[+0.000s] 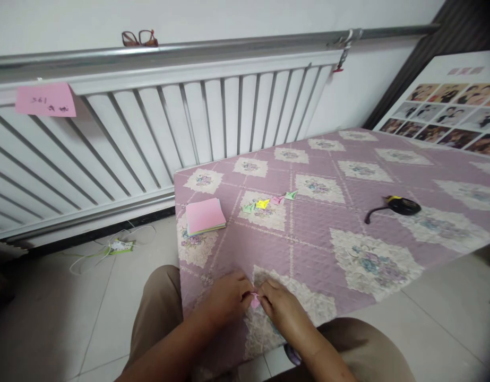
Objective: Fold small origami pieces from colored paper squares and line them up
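Note:
My left hand [228, 297] and my right hand [280, 303] meet at the near edge of the table, fingers pinched together on a small pink folded paper [255, 302] that is mostly hidden between them. Farther up the purple quilted cloth [308, 233] lies a stack of pink paper squares [205, 216]. Beside it stands a row of small folded paper pieces: a green one [248, 208], a yellow one [263, 203], a pink one [277, 200] and another green one [291, 194].
A black object with a strap [400, 206] lies at the right of the table. A white radiator [149, 132] carries a pink note [45, 100] and glasses [139, 38]. A photo board [447, 111] leans at the right. Cords [109, 249] lie on the tiled floor.

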Demonstrator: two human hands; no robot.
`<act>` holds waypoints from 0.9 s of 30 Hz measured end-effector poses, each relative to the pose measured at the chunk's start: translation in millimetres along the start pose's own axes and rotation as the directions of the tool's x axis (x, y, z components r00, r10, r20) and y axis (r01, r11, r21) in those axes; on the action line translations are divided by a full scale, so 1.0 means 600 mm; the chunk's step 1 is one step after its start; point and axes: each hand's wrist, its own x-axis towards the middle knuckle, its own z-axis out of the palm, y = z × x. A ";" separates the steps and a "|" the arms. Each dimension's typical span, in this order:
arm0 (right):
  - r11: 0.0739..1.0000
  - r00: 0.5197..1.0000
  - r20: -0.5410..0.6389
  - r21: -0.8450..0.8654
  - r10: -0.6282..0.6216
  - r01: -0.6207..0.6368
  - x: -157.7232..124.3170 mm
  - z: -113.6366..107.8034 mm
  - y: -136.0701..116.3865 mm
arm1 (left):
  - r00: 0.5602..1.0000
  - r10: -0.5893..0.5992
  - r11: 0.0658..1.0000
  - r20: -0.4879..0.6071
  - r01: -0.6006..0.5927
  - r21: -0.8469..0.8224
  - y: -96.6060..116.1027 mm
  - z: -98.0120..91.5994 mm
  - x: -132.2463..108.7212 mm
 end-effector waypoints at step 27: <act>0.995 0.996 0.029 0.061 0.079 -0.081 0.005 -0.006 -0.008 | 0.989 -0.135 0.990 0.067 0.131 0.055 0.026 0.000 0.012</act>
